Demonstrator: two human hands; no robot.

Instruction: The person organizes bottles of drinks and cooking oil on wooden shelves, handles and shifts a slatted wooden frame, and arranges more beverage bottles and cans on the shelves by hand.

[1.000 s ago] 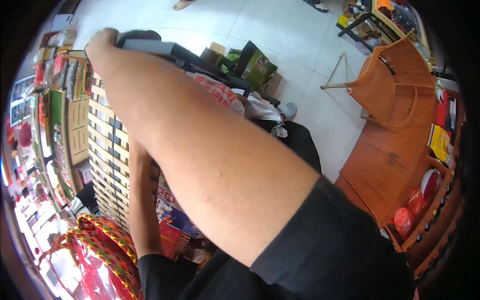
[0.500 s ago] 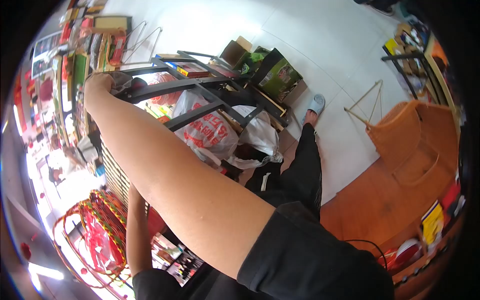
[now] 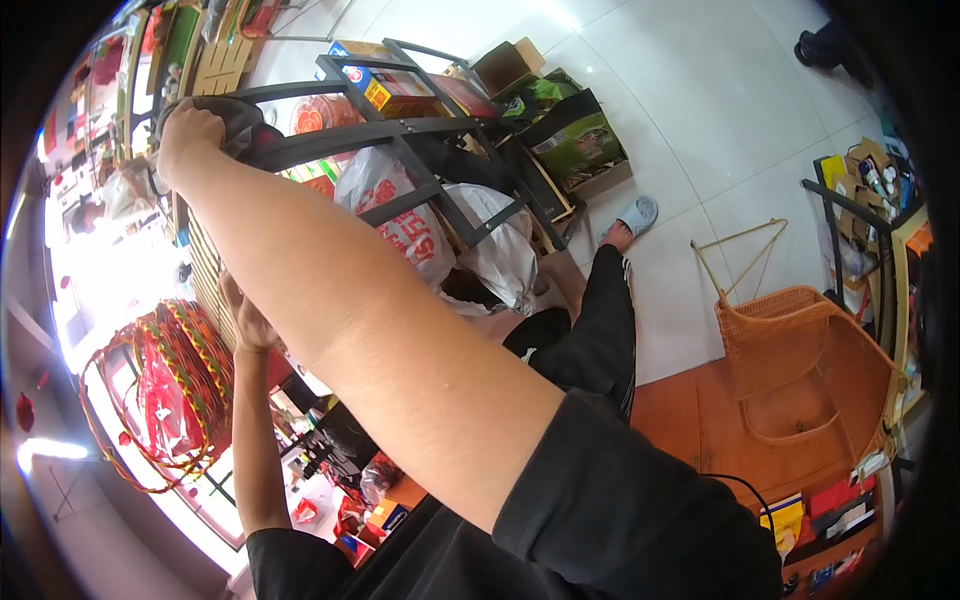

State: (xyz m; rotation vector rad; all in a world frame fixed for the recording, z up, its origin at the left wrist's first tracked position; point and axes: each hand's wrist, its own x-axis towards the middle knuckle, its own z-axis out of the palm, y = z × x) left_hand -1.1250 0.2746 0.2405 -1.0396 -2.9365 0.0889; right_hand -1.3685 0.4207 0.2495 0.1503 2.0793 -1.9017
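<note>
My right hand [image 3: 190, 138] is closed on a dark grey cloth [image 3: 238, 122], pressed against the end of a black metal rack [image 3: 300, 150]. My right forearm crosses the middle of the view. Lower left, my left hand [image 3: 250, 318] has its fingers curled at the edge of a slatted panel [image 3: 206, 262]; part of that hand is hidden behind the right forearm. Within the rack are a white plastic bag with red print [image 3: 400, 215], a red-patterned round container [image 3: 325, 115] and a blue and yellow box [image 3: 385, 85].
A green carton [image 3: 580, 140] stands beyond the rack on the tiled floor. My slippered foot [image 3: 636, 215] is beside it. To the right is a wicker chair [image 3: 775, 345]. Coiled red and yellow rope-like hoops [image 3: 175, 385] are at left. Another person's dark shoe [image 3: 820, 50] shows at upper right.
The view has shifted, and my right hand with the cloth appears slightly higher in it. My left hand, hidden behind the forearm before, now shows beside the slatted panel.
</note>
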